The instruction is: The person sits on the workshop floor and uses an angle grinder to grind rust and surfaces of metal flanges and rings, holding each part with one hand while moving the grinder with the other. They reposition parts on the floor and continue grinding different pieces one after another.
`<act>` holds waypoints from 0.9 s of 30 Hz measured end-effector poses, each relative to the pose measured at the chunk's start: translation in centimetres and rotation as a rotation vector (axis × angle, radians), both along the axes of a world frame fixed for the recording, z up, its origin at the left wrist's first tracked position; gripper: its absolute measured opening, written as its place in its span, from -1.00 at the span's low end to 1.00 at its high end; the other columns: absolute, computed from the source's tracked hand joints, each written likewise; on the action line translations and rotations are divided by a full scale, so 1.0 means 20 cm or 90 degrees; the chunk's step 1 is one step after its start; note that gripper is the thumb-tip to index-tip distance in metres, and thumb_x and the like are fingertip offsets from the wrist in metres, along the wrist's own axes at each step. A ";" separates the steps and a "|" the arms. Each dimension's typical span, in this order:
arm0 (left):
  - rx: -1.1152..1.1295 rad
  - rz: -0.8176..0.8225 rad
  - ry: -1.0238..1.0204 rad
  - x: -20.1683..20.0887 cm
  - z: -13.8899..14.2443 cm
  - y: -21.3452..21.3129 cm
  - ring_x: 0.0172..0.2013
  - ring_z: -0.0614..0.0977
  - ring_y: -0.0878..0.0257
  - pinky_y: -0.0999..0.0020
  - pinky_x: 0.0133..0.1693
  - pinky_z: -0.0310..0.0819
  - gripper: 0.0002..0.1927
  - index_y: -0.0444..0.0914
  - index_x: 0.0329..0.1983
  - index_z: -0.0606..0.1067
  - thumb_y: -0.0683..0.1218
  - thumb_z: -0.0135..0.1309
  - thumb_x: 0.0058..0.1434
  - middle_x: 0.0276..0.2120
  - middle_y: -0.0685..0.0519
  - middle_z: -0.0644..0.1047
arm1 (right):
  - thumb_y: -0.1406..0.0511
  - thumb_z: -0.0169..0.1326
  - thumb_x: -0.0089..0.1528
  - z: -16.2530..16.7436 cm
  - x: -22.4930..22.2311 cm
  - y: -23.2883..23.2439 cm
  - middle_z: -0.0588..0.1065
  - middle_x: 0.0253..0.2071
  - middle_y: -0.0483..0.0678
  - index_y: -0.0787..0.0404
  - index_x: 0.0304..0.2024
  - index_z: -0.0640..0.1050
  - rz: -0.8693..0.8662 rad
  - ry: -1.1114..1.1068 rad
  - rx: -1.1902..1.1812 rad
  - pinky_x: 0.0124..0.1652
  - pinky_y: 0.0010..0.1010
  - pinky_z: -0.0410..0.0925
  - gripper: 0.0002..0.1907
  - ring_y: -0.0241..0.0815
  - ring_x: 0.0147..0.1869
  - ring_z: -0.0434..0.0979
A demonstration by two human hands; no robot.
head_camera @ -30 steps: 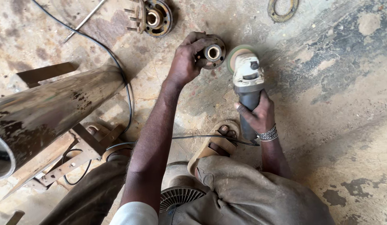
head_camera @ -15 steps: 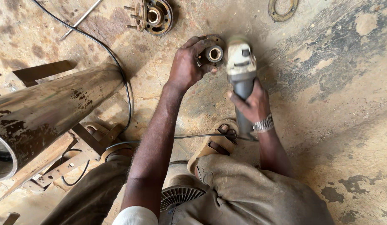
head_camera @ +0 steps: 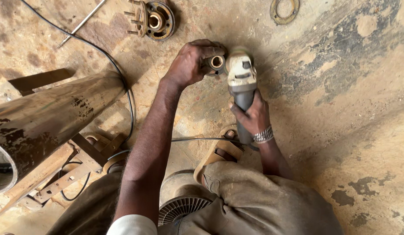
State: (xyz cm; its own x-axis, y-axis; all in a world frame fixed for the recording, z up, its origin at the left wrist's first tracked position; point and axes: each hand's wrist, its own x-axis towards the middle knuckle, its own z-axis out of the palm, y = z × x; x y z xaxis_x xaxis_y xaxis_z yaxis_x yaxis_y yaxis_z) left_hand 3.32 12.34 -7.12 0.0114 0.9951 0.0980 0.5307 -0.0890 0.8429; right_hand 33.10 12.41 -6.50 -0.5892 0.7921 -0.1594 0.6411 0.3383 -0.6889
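My left hand (head_camera: 191,63) grips a rusty round metal hub (head_camera: 216,63) that lies on the concrete floor. My right hand (head_camera: 254,115) holds the grey body of an angle grinder (head_camera: 241,80) by its handle, a metal bracelet on the wrist. The grinder's head sits right against the hub's right side. The grinder's disc is hidden beneath its head. Its black cable (head_camera: 197,140) runs back past my knee.
A second rusty hub with studs (head_camera: 152,19) lies at the top. A metal ring (head_camera: 284,9) is at the top right. A large steel pipe (head_camera: 45,122) rests on a frame at the left. A finned round part (head_camera: 180,209) sits by my legs, beside my sandal (head_camera: 219,152).
The grinder has moved left and up, from apart from the hub to right against it. My left hand stays on the hub.
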 end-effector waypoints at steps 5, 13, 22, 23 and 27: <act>-0.023 0.140 0.044 0.12 0.05 -0.03 0.02 0.66 -0.01 0.12 0.08 0.58 -0.41 -0.21 0.02 0.62 -0.13 0.51 -0.15 0.02 -0.08 0.64 | -0.03 0.30 0.21 -0.10 -0.07 0.22 0.59 -0.20 0.23 0.45 0.11 0.38 0.033 0.005 0.020 -0.20 -0.11 0.56 -0.24 0.09 -0.23 0.67; -0.052 0.212 0.000 0.17 0.00 -0.01 -0.01 0.69 0.04 0.18 0.07 0.62 -0.46 -0.19 0.00 0.62 -0.15 0.52 -0.09 -0.02 -0.06 0.65 | -0.14 0.21 0.19 -0.03 0.03 0.03 0.59 -0.22 0.22 0.47 0.12 0.38 0.003 -0.010 0.004 -0.26 -0.15 0.58 -0.16 0.07 -0.27 0.68; -0.025 0.109 0.004 0.04 0.05 0.03 -0.05 0.71 0.10 0.25 0.02 0.67 -0.53 -0.21 -0.03 0.65 -0.20 0.47 -0.06 -0.04 -0.06 0.67 | -0.13 0.22 0.25 -0.21 -0.07 0.26 0.60 -0.18 0.21 0.43 0.13 0.39 0.024 0.010 0.015 -0.21 -0.16 0.60 -0.21 0.04 -0.25 0.69; -0.075 0.156 -0.004 0.07 0.07 0.02 -0.09 0.72 0.12 0.28 -0.02 0.68 -0.54 -0.23 -0.04 0.64 -0.14 0.50 -0.04 -0.07 -0.07 0.66 | -0.13 0.22 0.25 -0.22 -0.08 0.29 0.61 -0.19 0.19 0.42 0.12 0.40 0.035 0.001 0.002 -0.21 -0.15 0.59 -0.21 0.04 -0.26 0.70; -0.119 0.322 -0.008 0.20 0.08 -0.03 -0.18 0.72 0.08 0.31 -0.11 0.68 -0.48 -0.35 -0.07 0.61 -0.13 0.52 -0.11 -0.10 -0.15 0.63 | -0.16 0.24 0.19 -0.15 -0.02 0.27 0.59 -0.24 0.21 0.45 0.08 0.40 0.050 -0.017 -0.001 -0.25 -0.12 0.58 -0.17 0.07 -0.28 0.68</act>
State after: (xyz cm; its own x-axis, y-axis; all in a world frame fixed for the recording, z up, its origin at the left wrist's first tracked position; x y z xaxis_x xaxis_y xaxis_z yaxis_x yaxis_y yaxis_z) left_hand 7.23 11.83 -5.52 -0.4741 0.8764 -0.0849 0.4584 0.3280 0.8260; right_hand 32.69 17.91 -9.49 -0.6453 0.7432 -0.1768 0.6305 0.3874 -0.6726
